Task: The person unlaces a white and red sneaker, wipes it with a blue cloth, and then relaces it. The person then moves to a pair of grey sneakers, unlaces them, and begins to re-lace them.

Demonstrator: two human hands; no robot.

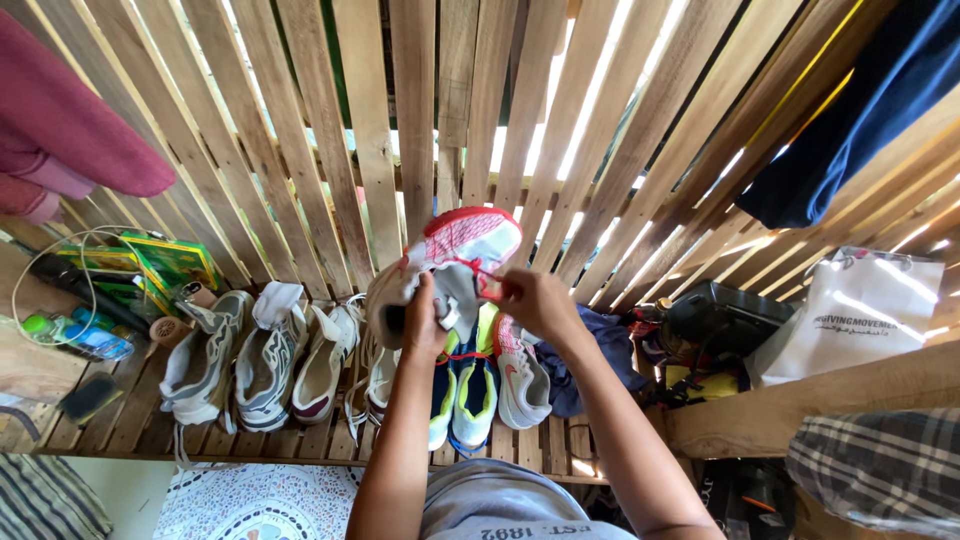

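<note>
White/red sneaker (pixel 455 262) is held up in mid air, centre of frame, above the wooden slat shelf (pixel 150 415) and in front of the slatted wall (pixel 400 120). Sole edge red, toe points up-right, upper looks mesh w/ red dots. Red lace (pixel 487 285) runs across the tongue area toward the right hand.

Progress, judging from this frame: shoe is off the shelf and lace work looks underway, not finished; lace end is pinched out, not seen tied. Its likely partner, a white/red shoe (pixel 520 375), lies on the shelf just below, untouched. Can't tell how many eyelets are done, too small.

Left hand (pixel 420 325): closed round the heel/collar of the sneaker, fingers tucked inside opening, holds it steady. Right hand (pixel 535 300): fingers pinched shut on the red lace, near side of shoe, thumb + forefinger tips together.

Around: green/blue shoe pair (pixel 462 390) directly under the hands; row of grey/white worn sneakers (pixel 265 360) to the left on shelf; green boxes (pixel 165 265) + bottles far left; dark cloth and black bag (pixel 720 315) right; white tote bag (pixel 860 310) far right; blue garment (pixel 860 110) hangs top right, maroon cloth (pixel 70 130) top left.
</note>
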